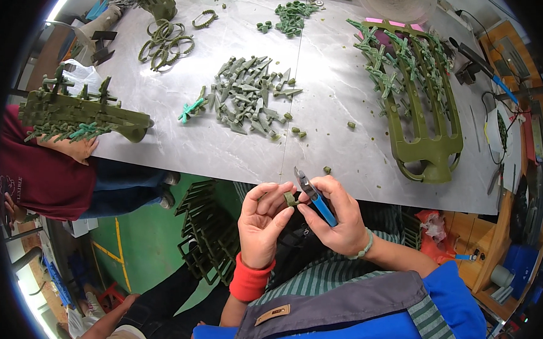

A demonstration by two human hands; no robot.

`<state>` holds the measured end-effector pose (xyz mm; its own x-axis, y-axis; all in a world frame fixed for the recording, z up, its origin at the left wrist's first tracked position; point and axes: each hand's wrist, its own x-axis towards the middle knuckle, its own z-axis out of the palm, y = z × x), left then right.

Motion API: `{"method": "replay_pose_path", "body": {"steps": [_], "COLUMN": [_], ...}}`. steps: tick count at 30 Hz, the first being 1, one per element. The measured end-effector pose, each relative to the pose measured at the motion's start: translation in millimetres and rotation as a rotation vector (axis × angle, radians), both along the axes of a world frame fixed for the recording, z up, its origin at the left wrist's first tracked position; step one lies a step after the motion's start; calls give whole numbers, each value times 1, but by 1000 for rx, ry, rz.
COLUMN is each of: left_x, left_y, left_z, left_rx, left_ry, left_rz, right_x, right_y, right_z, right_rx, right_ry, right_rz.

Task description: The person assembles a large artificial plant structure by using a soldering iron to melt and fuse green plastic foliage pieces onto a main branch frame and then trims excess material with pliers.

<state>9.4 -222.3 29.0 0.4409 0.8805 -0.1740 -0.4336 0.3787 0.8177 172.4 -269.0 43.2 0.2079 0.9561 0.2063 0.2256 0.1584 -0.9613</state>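
Observation:
My left hand [257, 227], with a red band at the wrist, pinches a small olive-green moulded piece [291, 199] between thumb and fingertips, just past the table's near edge. Wrapped round blue-handled side cutters [324, 211] are the fingers of my right hand [345, 222]. The cutters' metal jaws point up and away, and the right thumb and fingertip also come close to the piece; whether they touch it I cannot tell. On the table ahead lies a heap of grey-green pointed pieces [247, 95]. One small green nub [326, 169] rests near the table edge by the cutters.
A green slotted rack [424, 120] with branched pieces lies at right; another loaded rack [81, 114] overhangs at left. Green rings [164, 46] and bright green pieces [294, 17] lie farther back. A person in a maroon shirt [53, 167] stands at left. Stacked green frames [204, 233] sit below the table.

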Motion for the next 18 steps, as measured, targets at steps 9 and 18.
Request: {"method": "replay_pose_path", "body": {"steps": [9, 18], "left_x": [0, 2], "left_y": [0, -1], "left_z": [1, 0], "left_rx": [17, 100], "left_ry": [6, 44], "left_rz": [-5, 8], "right_x": [1, -2], "right_y": [0, -1], "right_z": [1, -5], "right_rx": [6, 11], "right_ry": [-60, -6], "right_rz": [40, 3]}}
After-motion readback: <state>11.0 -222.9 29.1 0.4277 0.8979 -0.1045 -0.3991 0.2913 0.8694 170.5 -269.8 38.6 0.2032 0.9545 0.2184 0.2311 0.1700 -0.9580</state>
